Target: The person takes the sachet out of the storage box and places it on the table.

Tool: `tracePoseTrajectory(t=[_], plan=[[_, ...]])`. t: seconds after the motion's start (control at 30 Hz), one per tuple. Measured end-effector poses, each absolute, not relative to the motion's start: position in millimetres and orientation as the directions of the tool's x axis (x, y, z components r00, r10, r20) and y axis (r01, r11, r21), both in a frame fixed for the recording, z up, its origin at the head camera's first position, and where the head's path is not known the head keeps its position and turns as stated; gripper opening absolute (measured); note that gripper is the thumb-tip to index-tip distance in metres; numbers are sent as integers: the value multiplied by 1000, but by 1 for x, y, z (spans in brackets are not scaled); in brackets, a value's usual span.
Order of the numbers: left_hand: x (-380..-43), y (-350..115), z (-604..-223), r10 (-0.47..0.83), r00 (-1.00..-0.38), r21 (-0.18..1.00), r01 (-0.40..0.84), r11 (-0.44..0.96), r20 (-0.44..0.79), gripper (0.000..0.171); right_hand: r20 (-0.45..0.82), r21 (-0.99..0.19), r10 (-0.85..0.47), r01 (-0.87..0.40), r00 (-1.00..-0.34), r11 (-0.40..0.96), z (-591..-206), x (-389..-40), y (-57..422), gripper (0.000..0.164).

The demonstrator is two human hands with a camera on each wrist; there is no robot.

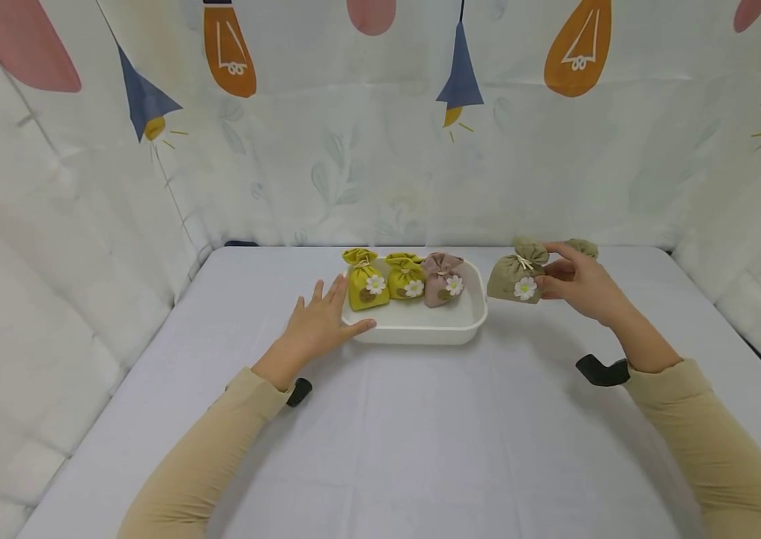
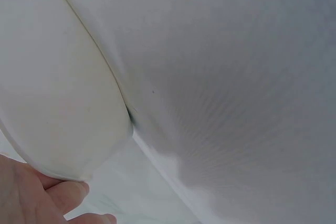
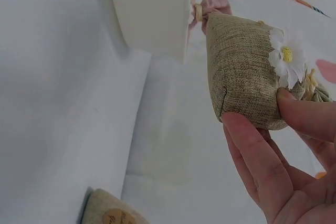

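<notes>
My right hand (image 1: pixel 586 283) pinches a grey-green drawstring sachet (image 1: pixel 507 278) with a white daisy, holding it up just right of the white tray (image 1: pixel 414 335). In the right wrist view, thumb and fingers grip the side of this sachet (image 3: pixel 244 69). My left hand (image 1: pixel 316 322) rests at the tray's left end with fingers spread; its fingertips (image 2: pixel 73 192) touch the rim in the left wrist view. Inside the tray stand two yellow sachets (image 1: pixel 368 296) (image 1: pixel 405 278) and a mauve sachet (image 1: pixel 440 281), each with a daisy.
Another grey-green sachet (image 1: pixel 583 247) stands on the table behind my right hand, mostly hidden; its lower part (image 3: pixel 107 208) shows in the right wrist view. A white cloth covers the table (image 1: pixel 434 434). Printed curtains (image 1: pixel 380 150) hang behind and at both sides.
</notes>
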State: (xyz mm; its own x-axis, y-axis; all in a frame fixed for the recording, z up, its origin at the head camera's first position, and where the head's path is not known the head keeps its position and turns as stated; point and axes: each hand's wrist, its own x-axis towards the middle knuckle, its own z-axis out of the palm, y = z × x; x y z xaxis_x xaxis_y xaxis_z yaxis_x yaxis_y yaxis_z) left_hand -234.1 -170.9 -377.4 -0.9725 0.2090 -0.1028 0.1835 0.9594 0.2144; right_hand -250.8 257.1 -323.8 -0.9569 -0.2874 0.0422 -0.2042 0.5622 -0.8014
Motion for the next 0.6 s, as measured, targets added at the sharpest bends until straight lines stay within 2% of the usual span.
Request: tracePoseTrajectory(t=[0.43, 0.6], plan=[[-233, -171, -377, 208, -973, 216, 183, 959, -98, 111, 173, -802, -265, -292, -949, 521, -328, -243, 282, 57], [-233, -171, -377, 207, -973, 211, 184, 960, -96, 111, 200, -779, -258, -313, -945, 543, -332, -244, 291, 54]])
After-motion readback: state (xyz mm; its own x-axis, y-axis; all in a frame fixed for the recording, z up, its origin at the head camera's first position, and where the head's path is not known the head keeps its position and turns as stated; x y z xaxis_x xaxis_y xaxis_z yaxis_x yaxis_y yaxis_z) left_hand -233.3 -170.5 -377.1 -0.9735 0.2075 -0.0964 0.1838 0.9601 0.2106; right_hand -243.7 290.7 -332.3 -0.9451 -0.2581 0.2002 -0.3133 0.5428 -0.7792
